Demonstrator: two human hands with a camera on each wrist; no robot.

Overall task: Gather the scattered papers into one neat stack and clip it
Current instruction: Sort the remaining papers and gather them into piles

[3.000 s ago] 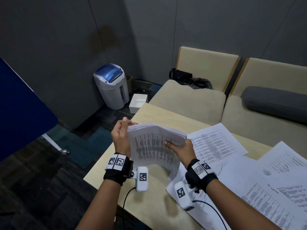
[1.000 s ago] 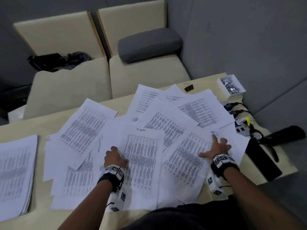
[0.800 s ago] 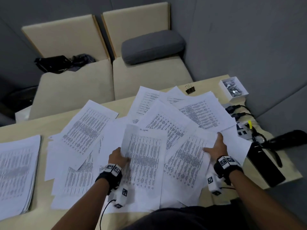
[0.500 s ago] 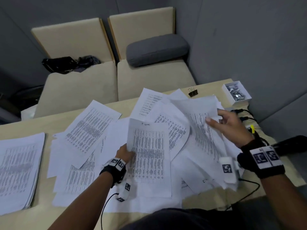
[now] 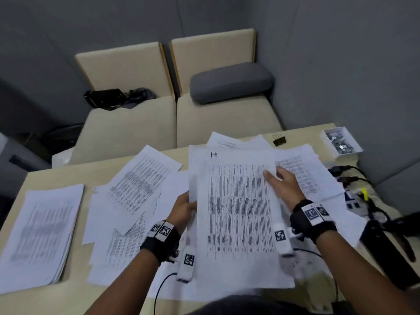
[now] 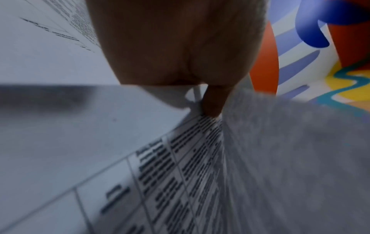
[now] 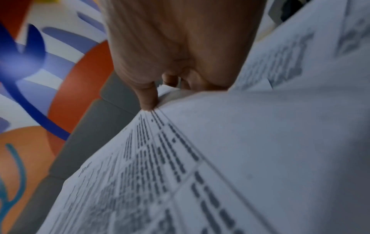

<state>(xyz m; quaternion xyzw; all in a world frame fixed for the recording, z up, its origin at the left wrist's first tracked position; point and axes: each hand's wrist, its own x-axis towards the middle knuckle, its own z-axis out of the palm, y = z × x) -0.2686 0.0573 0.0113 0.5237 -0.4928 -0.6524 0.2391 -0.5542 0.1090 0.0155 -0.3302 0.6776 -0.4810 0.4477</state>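
**Both hands holding a lifted bundle of sheets over the scattered papers**

Nearest the body, a bundle of printed sheets (image 5: 238,214) is being held up above the tabletop (image 5: 75,171), tilted toward the head camera, with a small handwritten mark near its top edge. To the left of the bundle, the left hand (image 5: 181,209) is gripping its left edge, thumb on the printed face and the other fingers hidden behind the paper; the left wrist view is showing one finger (image 6: 213,101) pressing against the paper edge. On the bundle's right edge, the right hand (image 5: 283,185) is pinching the sheets, thumb lying on the printed face; in the right wrist view a fingertip (image 7: 148,98) is pressing the paper's corner.

Left of the bundle, loose scattered papers (image 5: 138,185) are lying overlapped at different angles on the tabletop. Farther left of the bundle, a gathered stack (image 5: 43,230) is lying flat, apart from the loose sheets. Right of the bundle, more printed sheets (image 5: 304,176) are lying under the right hand's side, and beyond them black cables and devices (image 5: 363,201) are sitting by the tabletop's right edge.

Beyond the bundle's top edge, a black binder clip (image 5: 279,140) is resting on the tabletop, and right of it a small white box of clips (image 5: 341,142) is sitting near the far corner. Behind the bundle and past the tabletop, beige seats (image 5: 172,123) are carrying a grey cushion (image 5: 230,83) and a black bag (image 5: 106,100).
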